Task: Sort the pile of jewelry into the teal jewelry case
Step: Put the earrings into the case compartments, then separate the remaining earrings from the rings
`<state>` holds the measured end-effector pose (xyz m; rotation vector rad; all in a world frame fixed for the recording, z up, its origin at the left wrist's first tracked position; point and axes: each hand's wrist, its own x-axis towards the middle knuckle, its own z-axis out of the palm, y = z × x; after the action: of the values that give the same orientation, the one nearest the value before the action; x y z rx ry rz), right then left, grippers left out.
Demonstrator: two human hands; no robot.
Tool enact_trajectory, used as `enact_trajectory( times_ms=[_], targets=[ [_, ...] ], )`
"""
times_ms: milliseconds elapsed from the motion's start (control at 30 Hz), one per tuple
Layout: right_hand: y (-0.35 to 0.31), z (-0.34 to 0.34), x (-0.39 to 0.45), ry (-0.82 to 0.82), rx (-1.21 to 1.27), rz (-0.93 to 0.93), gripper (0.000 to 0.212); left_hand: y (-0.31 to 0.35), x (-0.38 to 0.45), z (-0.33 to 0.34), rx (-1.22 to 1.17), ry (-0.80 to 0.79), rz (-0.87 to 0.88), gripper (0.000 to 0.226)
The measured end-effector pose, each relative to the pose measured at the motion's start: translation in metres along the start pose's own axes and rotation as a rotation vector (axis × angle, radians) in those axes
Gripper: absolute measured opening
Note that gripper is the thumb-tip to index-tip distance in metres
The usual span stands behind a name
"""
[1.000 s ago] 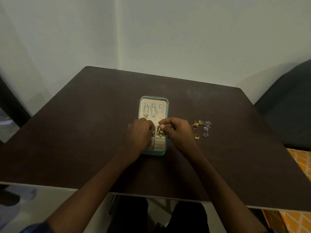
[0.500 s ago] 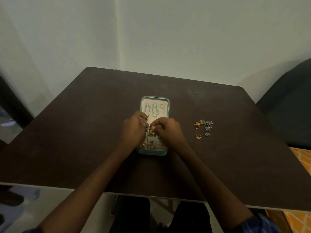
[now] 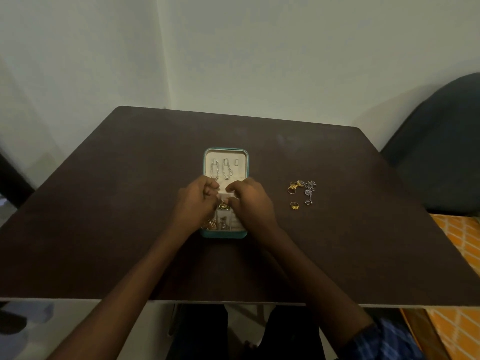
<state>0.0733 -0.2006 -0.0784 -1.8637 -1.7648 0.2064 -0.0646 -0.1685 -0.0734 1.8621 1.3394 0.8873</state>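
Gold-green piece (image 3: 222, 205) now sits lower inside the teal jewelry case (image 3: 225, 233), both hands' curled fingers pinching it.

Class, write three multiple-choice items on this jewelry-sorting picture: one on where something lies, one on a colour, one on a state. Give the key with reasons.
1. Where does the loose pile of gold and silver jewelry lie on the dark brown table?
A. to the right of the case
B. to the left of the case
C. at the table's near edge

2. What colour is the outer shell of the open rectangular jewelry case?
A. red
B. teal
C. black

3. What state is the case in?
A. shut
B. open, with both hands over it
C. upside down

Key: 1 A, the pile sits apart, right of the case. 2 B, its rim shows teal round a cream lining. 3 B, the lid lies open with silver chain earrings hung in it, while the left hand and right hand meet over the tray.
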Motion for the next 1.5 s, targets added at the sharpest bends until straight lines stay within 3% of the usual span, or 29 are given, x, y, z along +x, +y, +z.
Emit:
enact_trajectory(
  times_ms=[300,400,633,1067,1300,1500],
  targets=[
    [0.080,-0.048,-0.026,0.083,-0.136,0.169,0.021,0.037,-0.008,0.022,0.037,0.141,0.214,0.012],
    [0.094,-0.051,-0.036,0.019,-0.223,0.204,0.022,0.051,-0.010,0.035,0.038,0.116,0.306,0.012],
    [0.106,-0.049,-0.036,0.061,-0.190,0.137,0.015,0.055,-0.014,0.059,0.067,0.017,0.388,0.013],
    [0.133,-0.063,-0.050,0.065,-0.180,0.037,0.008,0.083,0.015,0.114,0.290,-0.216,0.348,0.019],
    [0.153,-0.078,-0.043,0.126,-0.066,0.166,0.011,0.093,0.030,0.150,0.349,-0.307,0.345,0.021],
    [0.167,-0.082,-0.014,0.168,-0.003,0.252,0.017,0.098,0.039,0.169,0.421,-0.248,0.298,0.021]
  ],
)
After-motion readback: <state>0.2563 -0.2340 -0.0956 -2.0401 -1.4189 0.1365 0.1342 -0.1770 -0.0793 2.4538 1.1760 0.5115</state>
